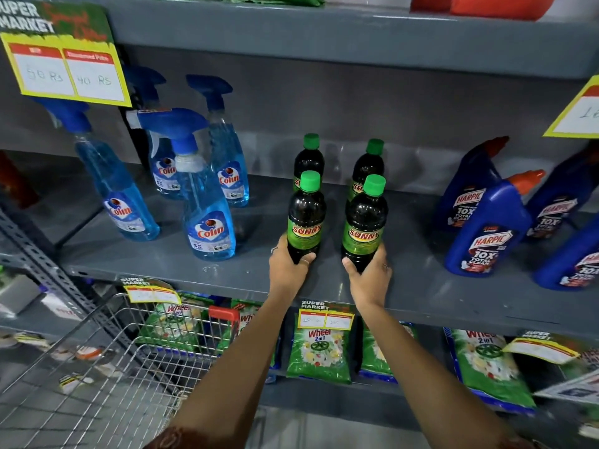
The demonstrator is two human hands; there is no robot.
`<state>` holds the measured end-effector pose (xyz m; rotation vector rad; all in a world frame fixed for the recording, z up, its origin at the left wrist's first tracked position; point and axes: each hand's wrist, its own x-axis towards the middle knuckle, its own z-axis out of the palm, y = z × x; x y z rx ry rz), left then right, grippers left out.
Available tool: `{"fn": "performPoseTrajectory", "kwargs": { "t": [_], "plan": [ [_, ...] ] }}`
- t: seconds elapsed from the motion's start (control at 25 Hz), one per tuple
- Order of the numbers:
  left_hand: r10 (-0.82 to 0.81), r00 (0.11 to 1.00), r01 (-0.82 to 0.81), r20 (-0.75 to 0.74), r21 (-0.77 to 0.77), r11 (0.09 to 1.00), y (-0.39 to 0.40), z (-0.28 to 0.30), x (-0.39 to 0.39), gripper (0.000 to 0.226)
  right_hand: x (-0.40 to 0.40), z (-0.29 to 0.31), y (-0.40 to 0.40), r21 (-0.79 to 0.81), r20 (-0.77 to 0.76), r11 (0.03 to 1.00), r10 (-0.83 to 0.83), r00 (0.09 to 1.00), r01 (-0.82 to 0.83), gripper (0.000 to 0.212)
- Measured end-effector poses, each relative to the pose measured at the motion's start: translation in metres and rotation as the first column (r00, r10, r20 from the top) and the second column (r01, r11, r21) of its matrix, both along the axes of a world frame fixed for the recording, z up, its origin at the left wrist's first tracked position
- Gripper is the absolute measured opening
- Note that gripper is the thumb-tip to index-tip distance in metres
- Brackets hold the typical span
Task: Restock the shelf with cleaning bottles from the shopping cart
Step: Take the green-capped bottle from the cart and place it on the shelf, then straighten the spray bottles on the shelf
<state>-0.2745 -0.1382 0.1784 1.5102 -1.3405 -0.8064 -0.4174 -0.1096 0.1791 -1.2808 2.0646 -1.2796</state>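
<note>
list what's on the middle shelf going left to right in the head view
Colin spray bottles → left hand on a Sunny bottle → right hand on another Sunny bottle → Harpic bottles

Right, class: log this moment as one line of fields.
left hand: holds front-left Sunny bottle | right hand: holds front-right Sunny bottle | both bottles upright on grey shelf
</note>
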Motion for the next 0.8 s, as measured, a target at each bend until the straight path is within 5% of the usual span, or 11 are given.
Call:
{"fn": "performPoseTrajectory", "kwargs": {
  "t": [0.12,0.24,0.48,0.8],
  "plan": [
    [-0.022,1.000,0.022,-0.008,0.009,1.000,0.001,0.002,0.001,0.057,0.004,0.005,0.006,-0.024,0.026,0.999,-0.032,0.999,0.033,0.080],
    [-0.036,0.981,0.042,-0.190,0.024,0.999,0.008,0.005,0.012,0.063,0.017,0.006,0.024,-0.216,0.022,0.971,-0.104,0.994,0.106,0.060],
    [0.368,0.888,-0.432,-0.277,-0.227,0.873,0.028,0.004,0.084,0.013,0.064,0.011,0.031,-0.287,-0.175,0.936,0.160,0.971,-0.206,0.025],
    [0.584,0.784,-0.620,-0.212,-0.224,0.752,0.000,0.014,0.182,0.027,0.157,0.009,0.004,-0.221,-0.131,0.862,0.437,0.890,-0.456,0.032]
  ]
}}
